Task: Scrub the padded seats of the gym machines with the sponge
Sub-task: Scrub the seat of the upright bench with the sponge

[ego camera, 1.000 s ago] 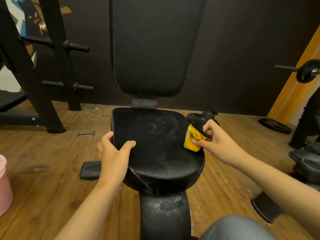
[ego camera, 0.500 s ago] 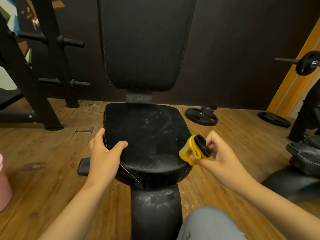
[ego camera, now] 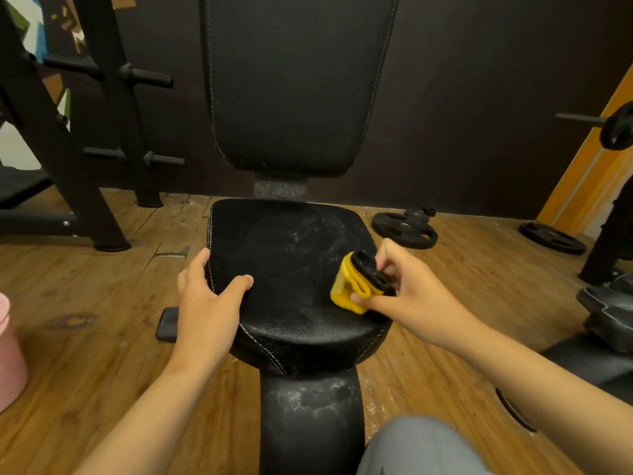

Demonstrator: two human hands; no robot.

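Scrubbing is under way. The right hand [ego camera: 418,303] pinches the folded yellow sponge [ego camera: 352,289] against the padded seat's [ego camera: 287,269] right edge. The left hand [ego camera: 209,306] steadies it, fingers [ego camera: 198,269] curled over the left edge. Next, I'd guess, comes a firm sweep across the whitish-smeared middle.

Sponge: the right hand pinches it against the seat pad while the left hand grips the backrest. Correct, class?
No. The head view shows the left hand gripping the seat pad at its left edge, not the backrest. The right hand pinches the sponge against it.
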